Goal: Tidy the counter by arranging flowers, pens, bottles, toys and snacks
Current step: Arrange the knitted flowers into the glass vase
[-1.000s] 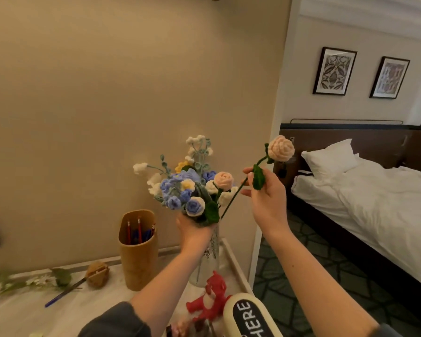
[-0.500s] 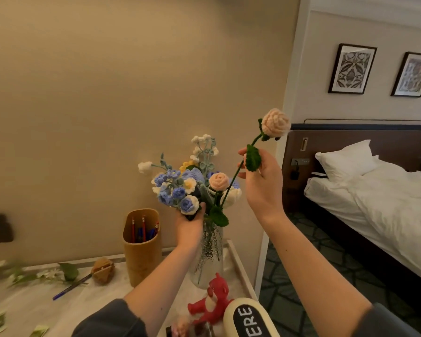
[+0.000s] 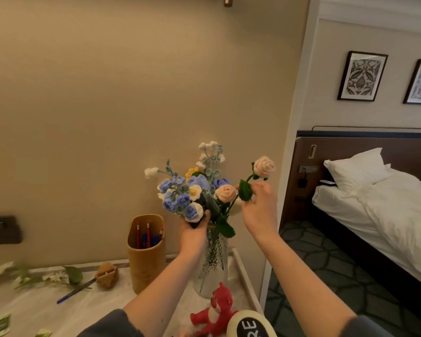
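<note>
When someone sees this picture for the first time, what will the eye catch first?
First the crochet bouquet in the middle, which the left hand grips above the glass vase. Next the right hand beside it, pinching the stem of a single pink rose. A red toy sits on the counter near the vase.

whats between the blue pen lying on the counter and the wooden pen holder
A small brown object sits there; the head view shows it.

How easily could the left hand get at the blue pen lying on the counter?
Probably not right away: the left hand grips the bouquet at the vase mouth. The blue pen itself lies uncovered left of the pen holder.
</note>
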The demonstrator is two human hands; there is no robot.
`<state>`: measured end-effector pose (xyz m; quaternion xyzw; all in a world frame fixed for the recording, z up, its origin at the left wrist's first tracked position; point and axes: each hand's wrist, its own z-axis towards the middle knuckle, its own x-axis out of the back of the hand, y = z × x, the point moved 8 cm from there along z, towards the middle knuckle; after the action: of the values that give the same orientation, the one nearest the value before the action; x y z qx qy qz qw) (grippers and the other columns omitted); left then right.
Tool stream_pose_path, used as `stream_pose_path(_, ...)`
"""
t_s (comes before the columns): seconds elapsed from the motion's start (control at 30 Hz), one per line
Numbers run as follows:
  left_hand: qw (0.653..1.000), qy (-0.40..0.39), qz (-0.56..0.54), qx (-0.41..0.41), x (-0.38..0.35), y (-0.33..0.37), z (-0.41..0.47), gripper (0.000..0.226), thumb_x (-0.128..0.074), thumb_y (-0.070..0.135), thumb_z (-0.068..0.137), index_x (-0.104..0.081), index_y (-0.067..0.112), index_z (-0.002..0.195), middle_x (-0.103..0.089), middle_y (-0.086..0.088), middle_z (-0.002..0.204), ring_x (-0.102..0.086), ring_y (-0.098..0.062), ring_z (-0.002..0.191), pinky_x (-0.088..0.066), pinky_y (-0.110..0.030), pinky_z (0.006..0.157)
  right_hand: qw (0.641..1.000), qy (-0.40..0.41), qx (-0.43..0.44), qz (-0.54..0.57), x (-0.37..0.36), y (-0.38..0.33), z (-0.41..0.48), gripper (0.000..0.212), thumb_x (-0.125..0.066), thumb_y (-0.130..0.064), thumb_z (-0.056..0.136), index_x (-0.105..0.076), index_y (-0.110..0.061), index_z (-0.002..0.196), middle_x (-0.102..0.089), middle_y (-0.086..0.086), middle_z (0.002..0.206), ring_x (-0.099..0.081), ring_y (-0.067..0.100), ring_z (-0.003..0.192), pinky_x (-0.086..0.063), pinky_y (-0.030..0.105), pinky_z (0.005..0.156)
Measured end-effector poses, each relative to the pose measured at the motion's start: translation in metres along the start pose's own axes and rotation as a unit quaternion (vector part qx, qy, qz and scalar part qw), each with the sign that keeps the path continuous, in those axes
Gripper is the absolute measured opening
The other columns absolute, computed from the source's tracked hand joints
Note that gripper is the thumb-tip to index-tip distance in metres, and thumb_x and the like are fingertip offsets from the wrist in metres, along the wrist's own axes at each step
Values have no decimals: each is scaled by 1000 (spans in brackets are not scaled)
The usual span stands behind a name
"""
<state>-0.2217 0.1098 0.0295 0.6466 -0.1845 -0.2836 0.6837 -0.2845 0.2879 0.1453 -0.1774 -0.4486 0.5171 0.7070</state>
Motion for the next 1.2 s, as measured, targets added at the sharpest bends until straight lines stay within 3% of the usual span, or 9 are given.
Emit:
stream_pose_path(0.2, 1000, -1, 2, 0, -1, 2, -1, 59, -68, 30, 87, -43, 16, 139, -52, -7, 140, -46, -27, 130, -34, -27, 96, 991, -67, -52, -99, -28, 24, -9, 27, -49, -13, 92, -66, -20, 111, -37, 12, 143, -29, 33, 136, -32, 50, 109)
stream_pose_path(0.47, 999, -29, 18, -11, 2, 5, -6, 51, -69, 18, 86, -48, 16, 133, -57, -6, 133, -51, -25, 125, -38, -27, 92, 990, -103, -81, -51, -59, 48, -21, 27, -61, -28, 91, -68, -26, 118, -30, 2, 152, -21, 27, 143, -26, 48, 114)
stream_pose_path(0.6, 997, -64, 41, -29, 4, 10, -13, 49, -70, 17, 85, -52, 17, 130, -60, -2, 127, -55, -20, 119, -42, -30, 93, 989, -87, -93, 74, -61, 50, -28, 25, -63, -22, 91, -71, -21, 115, -40, 2, 147, -36, 26, 136, -35, 43, 110)
stream_pose_path(0.7, 996, -74, 47, -7, 10, 4, -18, 54, -72, 14, 83, -47, 13, 131, -60, -2, 123, -56, -15, 111, -43, -28, 91, 988, -69, -100, 98, -59, 51, -35, 23, -58, -18, 94, -68, -15, 115, -46, 3, 141, -43, 23, 129, -40, 36, 102)
stream_pose_path(0.83, 995, -84, 41, 31, 21, -3, -27, 54, -64, 1, 87, -39, 10, 133, -56, -3, 116, -54, -4, 91, -49, -11, 66, 983, -26, -141, 112, -54, 60, -53, 24, -50, -8, 95, -60, -16, 115, -54, 7, 126, -50, 22, 118, -42, 39, 102)
stream_pose_path(0.87, 995, -88, 36, 41, 24, -5, -29, 54, -61, 0, 88, -37, 10, 135, -55, -2, 114, -55, -5, 92, -51, -13, 67, 979, -6, -157, 128, -51, 61, -59, 23, -48, -6, 94, -59, -19, 109, -56, 6, 117, -54, 21, 109, -45, 37, 94)
stream_pose_path(1.0, 993, -101, 51, 42, 41, -7, -40, 40, -59, 5, 90, -48, 12, 128, -62, -1, 110, -61, -18, 105, -52, -43, 93, 963, 65, -170, 197, -40, 50, -87, 23, -45, -1, 91, -55, -18, 80, -56, 1, 78, -53, 19, 74, -41, 29, 60)
stream_pose_path(1.07, 992, -111, 59, 26, 50, -7, -43, 29, -60, 6, 89, -57, 21, 114, -65, 0, 108, -63, -15, 103, -54, -39, 91, 964, 53, -155, 208, -45, 40, -97, 23, -45, -1, 89, -55, -16, 75, -53, 2, 70, -49, 18, 66, -38, 29, 57)
stream_pose_path(1.2, 994, -92, 63, -8, 83, -5, -51, 25, -59, 5, 90, -61, 29, 97, -67, -2, 103, -67, -12, 92, -54, -21, 69, 955, -11, -151, 256, -73, 23, -118, 23, -46, 1, 89, -59, -15, 79, -54, 5, 70, -50, 18, 62, -40, 31, 55)
